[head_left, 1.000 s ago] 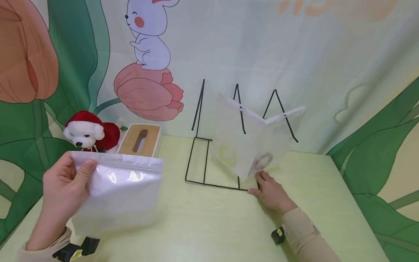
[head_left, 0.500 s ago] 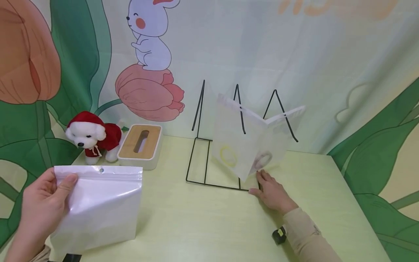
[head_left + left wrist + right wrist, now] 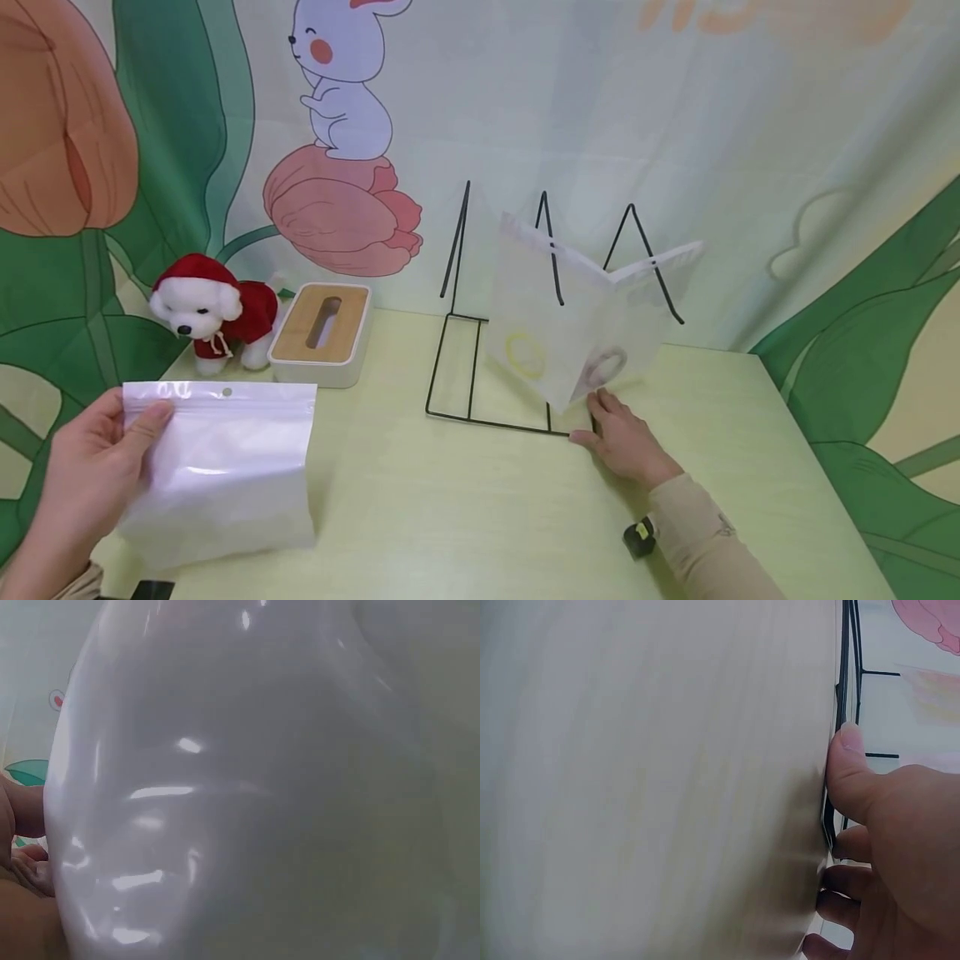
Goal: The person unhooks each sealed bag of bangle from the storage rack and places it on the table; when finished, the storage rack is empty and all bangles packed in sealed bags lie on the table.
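My left hand (image 3: 86, 471) pinches the upper left corner of a white zip-top pouch (image 3: 225, 475) between thumb and fingers. The pouch hangs upright above the table, its hang hole at the top; in the left wrist view its glossy side (image 3: 225, 795) fills most of the picture. My right hand (image 3: 626, 437) rests at the front right corner of a black wire rack (image 3: 510, 427), thumb on the front wire and fingers along the side. On the rack's right part stand translucent bags (image 3: 551, 325), spread in a V, with a yellow ring and a greyish ring showing through.
At the back left are a white plush dog (image 3: 213, 312) in a red hat and cape, and a white tissue box (image 3: 322, 333) with a wooden lid. A printed curtain (image 3: 480, 100) hangs behind the pale table (image 3: 450, 517). The rack's left wire arm (image 3: 459, 242) sticks up bare.
My left hand has moved the pouch left and towards me, away from the tissue box and plush dog, then nearly stopped. My right hand and the rack have kept their places.
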### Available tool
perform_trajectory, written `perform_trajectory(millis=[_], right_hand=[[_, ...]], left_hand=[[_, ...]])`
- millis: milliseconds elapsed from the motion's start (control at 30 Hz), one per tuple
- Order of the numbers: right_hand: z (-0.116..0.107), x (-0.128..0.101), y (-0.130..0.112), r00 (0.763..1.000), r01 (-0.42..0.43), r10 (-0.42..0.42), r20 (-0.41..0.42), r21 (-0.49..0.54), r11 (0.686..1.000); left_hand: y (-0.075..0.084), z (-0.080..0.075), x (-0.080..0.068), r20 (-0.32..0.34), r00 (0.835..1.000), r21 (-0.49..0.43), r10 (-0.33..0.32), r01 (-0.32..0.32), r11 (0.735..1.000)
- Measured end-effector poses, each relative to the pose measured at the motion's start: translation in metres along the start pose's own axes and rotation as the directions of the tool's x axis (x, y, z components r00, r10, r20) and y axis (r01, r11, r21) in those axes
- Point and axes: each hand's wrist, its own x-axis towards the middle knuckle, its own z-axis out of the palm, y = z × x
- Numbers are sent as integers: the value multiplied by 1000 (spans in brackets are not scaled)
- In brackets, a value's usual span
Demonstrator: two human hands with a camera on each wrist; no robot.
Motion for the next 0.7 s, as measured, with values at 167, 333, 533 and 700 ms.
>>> perform_trajectory(millis=[167,333,533,700], right_hand=[[0,0,-1,1000,-6,6,7,8,1000],[0,1,-1,1000,-6,6,7,14,1000],[0,1,0,1000,-8,8,12,14,1000],[2,1,2,1000,-11,11,10,9,1000]], left_hand=[[-2,1,3,-1,1000,12,19,-19,1000],[-6,5,5,24,999,31,23,-24,999],[-6,6,7,32,999,64,12,-14,998],[-5,8,9,24,998,14,50,-50,999]])
